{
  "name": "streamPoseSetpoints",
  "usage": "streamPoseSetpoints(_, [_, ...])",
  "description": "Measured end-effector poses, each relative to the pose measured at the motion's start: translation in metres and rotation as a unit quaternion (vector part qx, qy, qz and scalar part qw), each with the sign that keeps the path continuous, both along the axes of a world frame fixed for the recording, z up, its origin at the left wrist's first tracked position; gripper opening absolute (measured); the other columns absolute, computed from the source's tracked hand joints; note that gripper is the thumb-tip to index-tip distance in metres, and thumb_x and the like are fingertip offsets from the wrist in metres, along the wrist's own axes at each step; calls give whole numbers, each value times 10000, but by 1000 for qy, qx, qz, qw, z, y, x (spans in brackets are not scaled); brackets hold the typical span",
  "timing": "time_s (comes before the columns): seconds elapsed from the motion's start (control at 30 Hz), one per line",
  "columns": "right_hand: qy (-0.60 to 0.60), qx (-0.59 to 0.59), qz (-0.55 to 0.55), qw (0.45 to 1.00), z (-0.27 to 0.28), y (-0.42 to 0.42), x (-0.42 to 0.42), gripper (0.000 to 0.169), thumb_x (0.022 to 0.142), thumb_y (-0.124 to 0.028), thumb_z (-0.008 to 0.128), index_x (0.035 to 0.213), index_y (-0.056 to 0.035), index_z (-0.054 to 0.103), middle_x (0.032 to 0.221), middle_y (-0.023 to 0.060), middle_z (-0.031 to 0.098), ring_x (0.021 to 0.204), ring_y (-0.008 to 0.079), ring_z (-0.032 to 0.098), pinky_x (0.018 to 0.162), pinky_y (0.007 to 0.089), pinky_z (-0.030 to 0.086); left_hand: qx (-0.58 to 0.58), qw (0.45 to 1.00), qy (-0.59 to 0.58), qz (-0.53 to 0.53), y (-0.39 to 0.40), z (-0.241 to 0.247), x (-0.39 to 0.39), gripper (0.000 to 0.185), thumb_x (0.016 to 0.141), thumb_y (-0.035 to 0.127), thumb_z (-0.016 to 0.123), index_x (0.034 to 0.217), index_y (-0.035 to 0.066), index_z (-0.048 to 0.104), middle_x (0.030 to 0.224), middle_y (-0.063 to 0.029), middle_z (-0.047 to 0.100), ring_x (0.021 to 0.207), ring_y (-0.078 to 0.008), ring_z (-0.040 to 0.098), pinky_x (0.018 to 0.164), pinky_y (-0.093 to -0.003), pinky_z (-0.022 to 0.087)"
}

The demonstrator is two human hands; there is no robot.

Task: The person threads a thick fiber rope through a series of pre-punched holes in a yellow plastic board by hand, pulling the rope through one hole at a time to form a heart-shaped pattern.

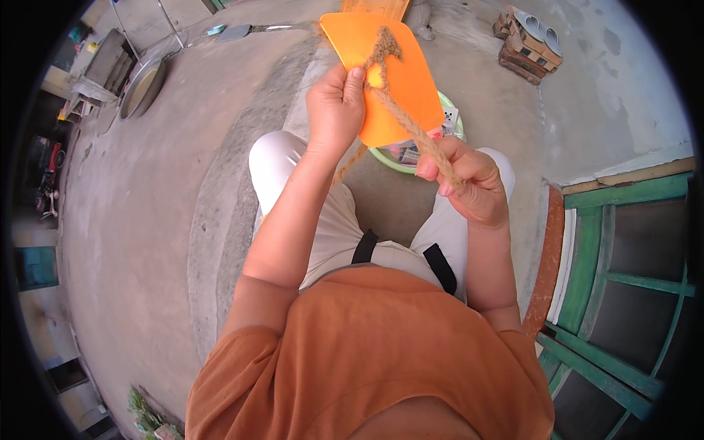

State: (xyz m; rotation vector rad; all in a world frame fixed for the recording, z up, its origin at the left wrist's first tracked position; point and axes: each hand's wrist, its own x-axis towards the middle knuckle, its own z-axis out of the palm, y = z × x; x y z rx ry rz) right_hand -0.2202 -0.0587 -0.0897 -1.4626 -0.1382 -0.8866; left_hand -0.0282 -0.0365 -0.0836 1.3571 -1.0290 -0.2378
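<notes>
My left hand (334, 113) grips the left edge of an orange sheet (410, 60) with rounded corners, thumb on its front face. A brown twisted jute-like rope (406, 120) runs down across the sheet, with a fuzzy, knotted upper part near the top. Between the thumb and fingers of my right hand (470, 179) is the rope's lower stretch, held out to the lower right of the sheet. Another length of similar rope shows below my left wrist, partly hidden by the forearm. The back of the sheet is out of sight.
Beyond my knees, a light green basin (395, 164) holds several packaged items, partly covered by the sheet. Bricks (522, 60) with grey slippers (536, 27) stand by the right wall. A green-framed window (583, 269) is close on my right. A large metal pan (144, 88) lies far left.
</notes>
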Motion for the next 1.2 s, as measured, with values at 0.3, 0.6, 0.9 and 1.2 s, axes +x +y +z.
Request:
streamPoseSetpoints(0.3, [218,-55,-464,857,8,-16,-1,304,731,-27,678,1019,10,588,923,48,603,705,85,574,573,204,449,-38,996,-72,38,13,21,-6,179,886,144,564,773,6,581,589,-99,544,510,-140,460,502,-287,410])
streamPoseSetpoints(0.6, [181,-150,-359,903,25,-6,53,109,741,-19,645,830,-8,583,687,42,587,557,101,518,483,234,411,-11,978,-207,33,23,27,-17,238,837,108,604,651,20,484,557,-141,511,456,-284,460,444,-327,389])
streamPoseSetpoints(0.9, [165,139,45,975,23,-5,18,76,807,-55,613,765,-12,567,817,22,539,701,91,513,607,234,426,17,987,-142,75,12,13,10,246,857,129,583,671,6,479,576,-157,509,479,-278,447,473,-334,398])
streamPoseSetpoints(1.2, [293,-52,-170,939,0,-24,-29,175,746,-86,680,871,-9,584,939,56,551,822,128,526,738,256,436,-13,990,-114,82,15,20,26,264,872,135,570,662,0,485,538,-110,472,480,-166,365,470,-300,375])
